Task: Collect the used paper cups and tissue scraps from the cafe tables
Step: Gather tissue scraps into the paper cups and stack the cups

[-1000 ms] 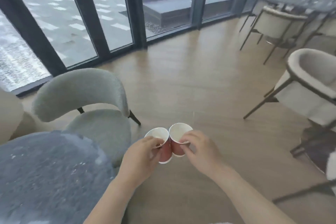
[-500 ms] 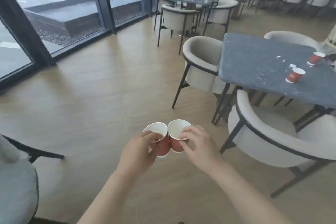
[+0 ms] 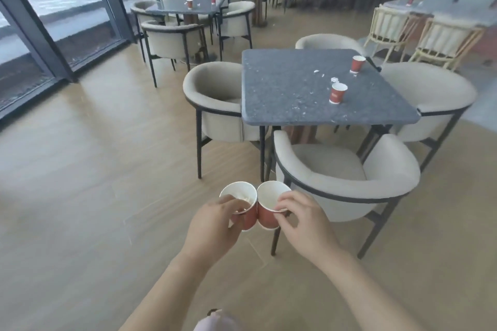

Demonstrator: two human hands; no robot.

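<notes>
My left hand (image 3: pixel 213 226) grips a red paper cup (image 3: pixel 239 197) with white tissue inside it. My right hand (image 3: pixel 304 220) grips a second red paper cup (image 3: pixel 269 205), empty as far as I can see. The two cups touch side by side in front of me, above the floor. Ahead stands a dark speckled table (image 3: pixel 285 94) with two upright red cups, one near its front right (image 3: pixel 337 93) and one at the back right (image 3: pixel 357 64). Small white tissue scraps (image 3: pixel 334 79) lie between them. A farther table (image 3: pixel 185 7) carries more red cups (image 3: pixel 189 3).
Cream armchairs surround the near table: one in front (image 3: pixel 347 183), one at its left (image 3: pixel 215 99), one at its right (image 3: pixel 430 94). Glass walls with dark frames (image 3: pixel 37 27) run along the left. Open wooden floor (image 3: pixel 94 183) lies left of the chairs.
The view has swung right, away from the window and grey chair, so the speckled table with cups now sits ahead and closer. Both hands keep the same hold on their cups.
</notes>
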